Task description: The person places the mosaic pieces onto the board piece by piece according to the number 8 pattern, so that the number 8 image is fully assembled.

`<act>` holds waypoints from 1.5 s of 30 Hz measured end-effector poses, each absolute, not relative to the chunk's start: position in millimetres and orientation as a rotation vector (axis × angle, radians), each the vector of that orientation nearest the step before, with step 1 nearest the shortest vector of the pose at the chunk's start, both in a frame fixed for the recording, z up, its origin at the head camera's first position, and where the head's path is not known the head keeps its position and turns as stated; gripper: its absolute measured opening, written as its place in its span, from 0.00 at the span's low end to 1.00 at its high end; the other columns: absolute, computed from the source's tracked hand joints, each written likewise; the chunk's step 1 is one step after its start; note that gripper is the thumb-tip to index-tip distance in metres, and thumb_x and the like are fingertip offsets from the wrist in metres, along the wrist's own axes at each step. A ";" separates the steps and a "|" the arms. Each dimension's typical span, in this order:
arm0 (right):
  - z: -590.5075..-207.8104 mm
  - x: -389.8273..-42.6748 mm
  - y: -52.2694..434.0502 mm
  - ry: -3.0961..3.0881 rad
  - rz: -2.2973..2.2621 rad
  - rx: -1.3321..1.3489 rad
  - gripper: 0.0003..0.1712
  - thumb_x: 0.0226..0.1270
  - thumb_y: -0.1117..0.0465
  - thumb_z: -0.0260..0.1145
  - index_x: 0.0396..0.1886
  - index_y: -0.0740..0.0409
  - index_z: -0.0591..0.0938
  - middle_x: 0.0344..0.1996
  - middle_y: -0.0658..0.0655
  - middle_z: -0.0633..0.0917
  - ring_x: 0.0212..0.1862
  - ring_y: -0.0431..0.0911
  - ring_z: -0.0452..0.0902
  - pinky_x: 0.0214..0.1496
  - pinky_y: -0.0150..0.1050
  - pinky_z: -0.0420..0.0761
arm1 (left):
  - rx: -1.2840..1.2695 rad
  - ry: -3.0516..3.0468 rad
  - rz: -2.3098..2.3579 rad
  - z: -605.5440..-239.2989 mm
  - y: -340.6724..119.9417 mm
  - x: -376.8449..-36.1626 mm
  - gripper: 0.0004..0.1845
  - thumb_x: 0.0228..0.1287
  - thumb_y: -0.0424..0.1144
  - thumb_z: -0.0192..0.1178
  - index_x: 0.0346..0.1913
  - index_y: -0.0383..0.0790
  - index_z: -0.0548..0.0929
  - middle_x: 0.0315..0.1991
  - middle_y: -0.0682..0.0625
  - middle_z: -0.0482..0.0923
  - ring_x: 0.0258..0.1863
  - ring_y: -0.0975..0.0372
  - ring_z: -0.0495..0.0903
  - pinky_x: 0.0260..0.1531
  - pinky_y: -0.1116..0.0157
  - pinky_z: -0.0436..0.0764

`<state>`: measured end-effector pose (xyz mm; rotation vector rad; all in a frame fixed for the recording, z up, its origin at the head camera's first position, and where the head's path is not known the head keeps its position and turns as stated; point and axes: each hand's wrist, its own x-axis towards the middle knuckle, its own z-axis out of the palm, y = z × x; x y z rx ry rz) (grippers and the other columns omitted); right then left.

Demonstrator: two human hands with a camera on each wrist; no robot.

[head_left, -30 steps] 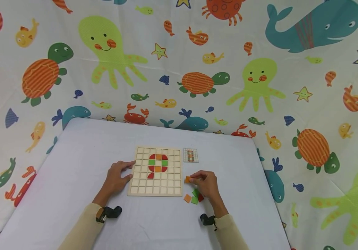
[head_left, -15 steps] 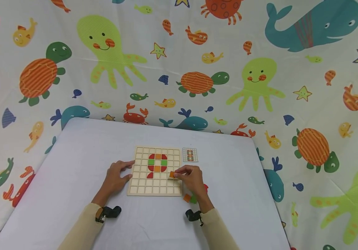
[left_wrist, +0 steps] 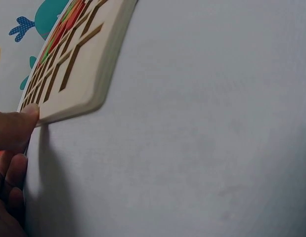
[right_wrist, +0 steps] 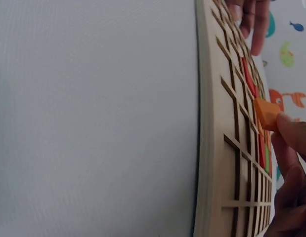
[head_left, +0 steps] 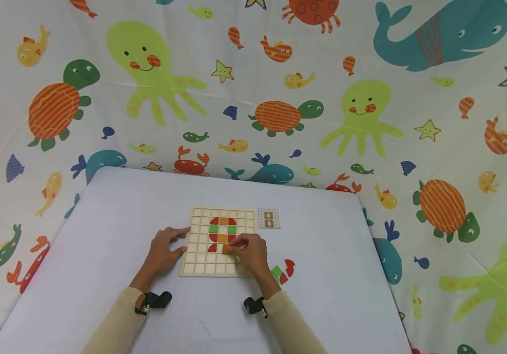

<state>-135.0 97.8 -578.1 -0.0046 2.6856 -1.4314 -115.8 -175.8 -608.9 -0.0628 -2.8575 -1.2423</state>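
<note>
A wooden grid board lies on the table, with red, green and orange tiles set in its upper middle. My right hand pinches an orange square tile over the board, just right of a red quarter tile. Resting against the board's left edge is my left hand, its fingers straight and its fingertips touching the wood. Loose green and red tiles lie on the table to the right of the board.
A small pattern card lies beyond the board's top right corner. The table is covered in pale cloth, and a sea-animal printed sheet hangs behind and around it. Small black devices sit at both wrists.
My right hand has carried the orange tile leftward from the loose pile onto the board, down to the row with the red quarter tile. The left hand has stayed put.
</note>
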 end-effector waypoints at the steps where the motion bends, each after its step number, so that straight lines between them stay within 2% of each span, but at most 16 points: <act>1: -578.9 -135.2 95.8 2.698 -1.405 0.003 0.05 0.59 0.59 0.83 0.29 0.48 0.92 0.25 0.45 0.90 0.28 0.36 0.77 0.32 0.33 0.72 | -0.063 -2.858 -1.245 -609.1 -175.7 -115.6 0.33 0.65 0.28 0.71 0.73 0.43 0.80 0.54 0.42 0.84 0.52 0.50 0.73 0.53 0.51 0.71; 10: -584.4 -139.4 81.1 2.781 -1.246 -0.010 0.07 0.61 0.57 0.82 0.29 0.45 0.90 0.24 0.41 0.86 0.32 0.35 0.78 0.40 0.37 0.73 | -0.069 -2.836 -1.228 -611.8 -175.1 -115.5 0.32 0.64 0.28 0.71 0.72 0.43 0.80 0.53 0.43 0.84 0.52 0.51 0.73 0.53 0.51 0.71; 20: -586.3 -140.5 74.6 2.841 -1.123 -0.105 0.05 0.62 0.57 0.81 0.31 0.46 0.90 0.25 0.41 0.85 0.31 0.35 0.76 0.36 0.35 0.72 | -0.085 -2.820 -1.210 -614.5 -176.7 -115.8 0.33 0.63 0.28 0.72 0.72 0.42 0.80 0.53 0.42 0.84 0.51 0.50 0.74 0.52 0.52 0.71; 24: -583.3 -138.5 79.5 2.823 -1.168 -0.152 0.06 0.62 0.59 0.81 0.36 0.47 0.91 0.27 0.41 0.86 0.32 0.34 0.76 0.36 0.33 0.71 | -0.084 -2.821 -1.212 -615.0 -176.5 -115.7 0.33 0.63 0.28 0.73 0.72 0.43 0.80 0.52 0.42 0.84 0.52 0.50 0.74 0.53 0.51 0.71; 29: -578.5 -136.4 97.5 2.796 -1.301 -0.183 0.08 0.61 0.61 0.82 0.40 0.50 0.92 0.28 0.44 0.87 0.31 0.36 0.75 0.32 0.33 0.72 | -0.090 -2.834 -1.223 -613.9 -175.4 -116.7 0.33 0.64 0.29 0.72 0.73 0.44 0.80 0.53 0.42 0.83 0.53 0.49 0.75 0.55 0.50 0.72; 33: -576.0 -134.7 119.0 2.742 -1.387 -0.167 0.10 0.61 0.60 0.82 0.42 0.51 0.92 0.28 0.45 0.87 0.31 0.39 0.75 0.34 0.31 0.73 | -0.081 -2.830 -1.233 -613.5 -175.3 -117.0 0.33 0.64 0.29 0.72 0.73 0.43 0.80 0.53 0.41 0.83 0.53 0.49 0.74 0.55 0.49 0.72; 40: -572.7 -129.1 161.4 2.662 -1.459 -0.046 0.09 0.62 0.61 0.81 0.41 0.50 0.92 0.30 0.49 0.89 0.29 0.41 0.75 0.32 0.32 0.75 | -0.086 -2.816 -1.222 -614.9 -175.2 -116.4 0.33 0.63 0.28 0.72 0.72 0.43 0.80 0.53 0.42 0.83 0.52 0.50 0.74 0.54 0.51 0.71; 45: -575.0 -120.8 188.0 2.640 -1.416 0.017 0.09 0.61 0.62 0.81 0.40 0.48 0.92 0.31 0.48 0.89 0.24 0.41 0.72 0.21 0.33 0.71 | -0.088 -2.818 -1.233 -615.2 -175.8 -116.9 0.33 0.64 0.28 0.72 0.72 0.43 0.80 0.53 0.42 0.83 0.53 0.49 0.74 0.55 0.50 0.71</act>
